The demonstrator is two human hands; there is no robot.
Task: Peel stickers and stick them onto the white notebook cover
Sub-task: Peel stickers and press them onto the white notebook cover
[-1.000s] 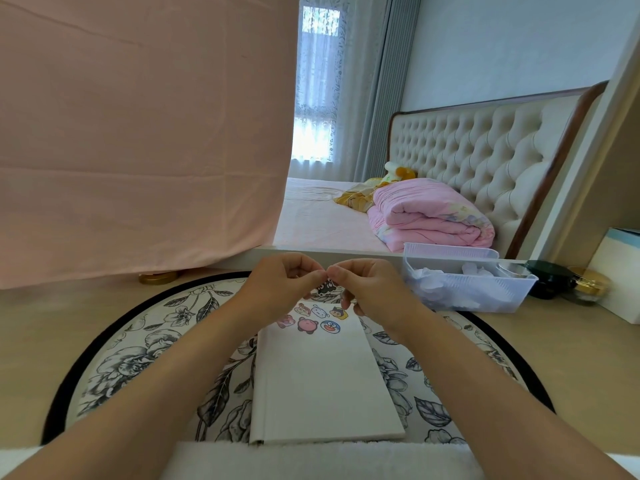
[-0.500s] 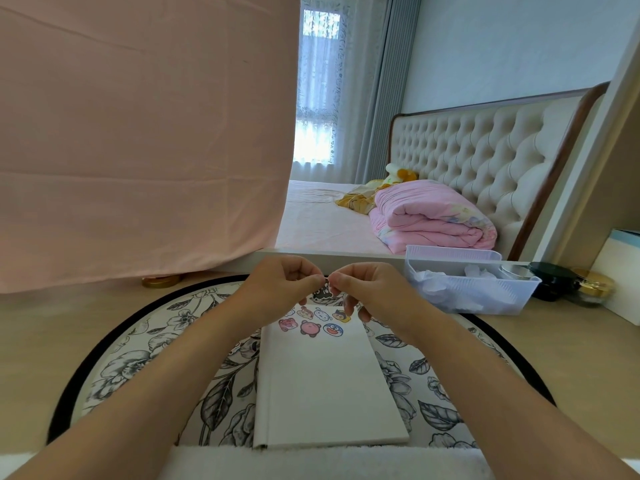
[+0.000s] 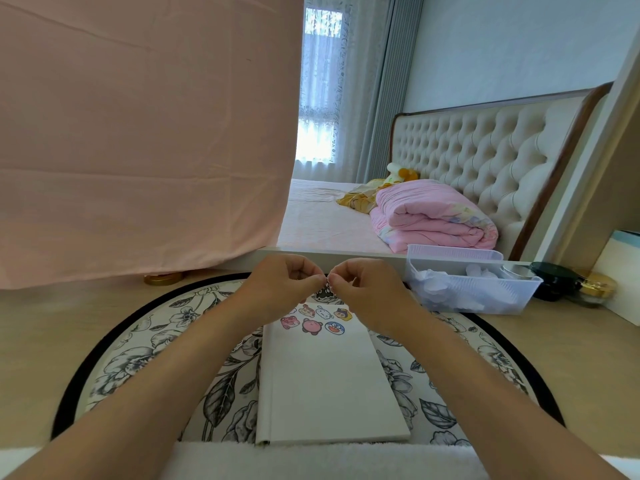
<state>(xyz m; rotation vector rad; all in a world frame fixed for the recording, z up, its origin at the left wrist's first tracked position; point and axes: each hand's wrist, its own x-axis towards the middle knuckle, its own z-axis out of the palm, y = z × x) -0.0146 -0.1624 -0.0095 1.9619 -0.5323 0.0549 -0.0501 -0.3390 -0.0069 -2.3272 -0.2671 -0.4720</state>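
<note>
Left of the notebook hangs a pink cloth. The notebook lies shut on a flowered mat.

The left hand is raised over the notebook's far edge, its fingers curled and its thumb and forefinger nipped on a tiny pale sticker. The right hand meets it fingertip to fingertip and pinches the same scrap from the other side. The piece is too small to tell sticker from backing.

Over the last second little has changed. Both hands have stayed over the far edge with their tips together and have only worked slightly at the scrap. The cluster of stuck stickers near the far end of the cover looks the same in number. A dark shape just beyond them, under the fingertips, may be one more sticker or a sheet, but I cannot tell which.

By my reading the peel is still under way and no new sticker has gone down. Most of the cover nearer the person is bare, so there is plenty of room for the next one.

Right of the notebook stands a clear bin of crumpled white scraps, probably spent backings. Past the bin are dark and gold jars.
</note>
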